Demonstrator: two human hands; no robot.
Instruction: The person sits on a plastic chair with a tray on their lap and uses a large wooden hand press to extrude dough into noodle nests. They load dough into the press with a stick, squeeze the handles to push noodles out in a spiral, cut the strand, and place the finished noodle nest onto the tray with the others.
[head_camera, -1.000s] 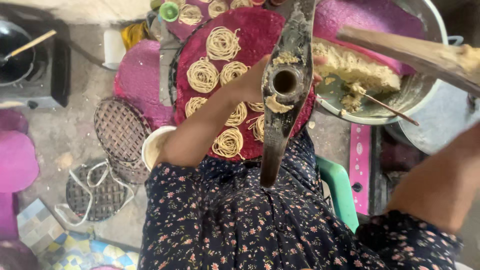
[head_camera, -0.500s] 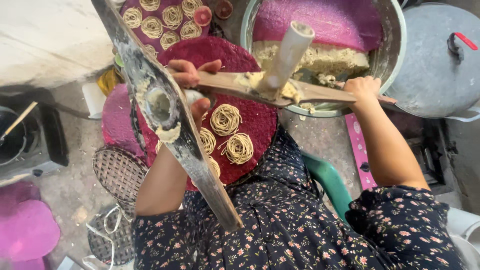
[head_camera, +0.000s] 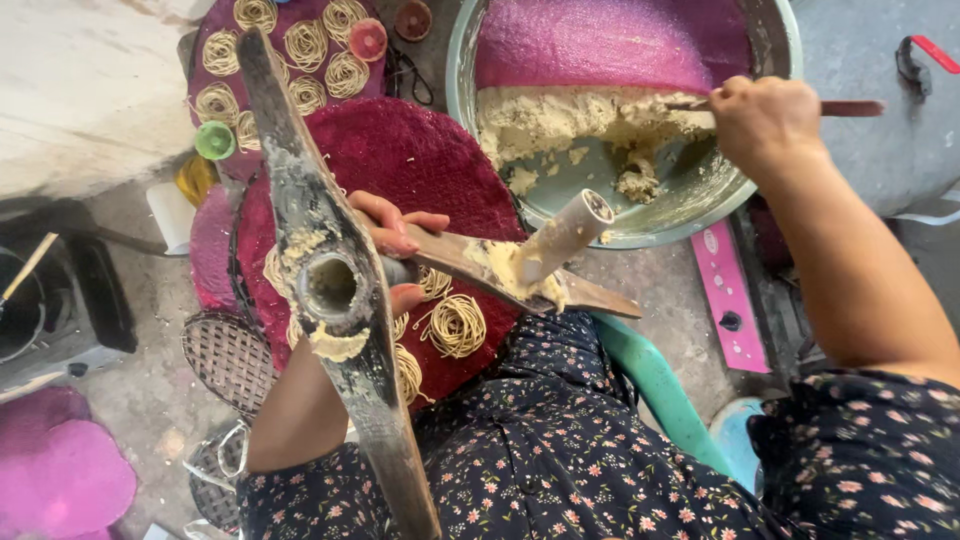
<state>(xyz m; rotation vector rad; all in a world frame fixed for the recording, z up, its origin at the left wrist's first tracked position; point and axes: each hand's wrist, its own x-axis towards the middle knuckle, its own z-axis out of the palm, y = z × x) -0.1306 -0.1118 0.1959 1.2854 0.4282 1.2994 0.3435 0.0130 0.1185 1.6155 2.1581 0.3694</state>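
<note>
Item: my left hand (head_camera: 395, 250) gripped the wooden noodle press (head_camera: 335, 290) over the maroon mat (head_camera: 430, 160); my right hand (head_camera: 765, 120) clasped a wooden spoon (head_camera: 840, 107) in the far dough bowl (head_camera: 620, 235).

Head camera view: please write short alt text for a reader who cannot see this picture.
Seen from above, a person's left hand grips a wooden noodle press smeared with dough, over a maroon round mat holding noodle coils. The right hand holds a wooden stick in a metal bowl of pale dough.
</note>
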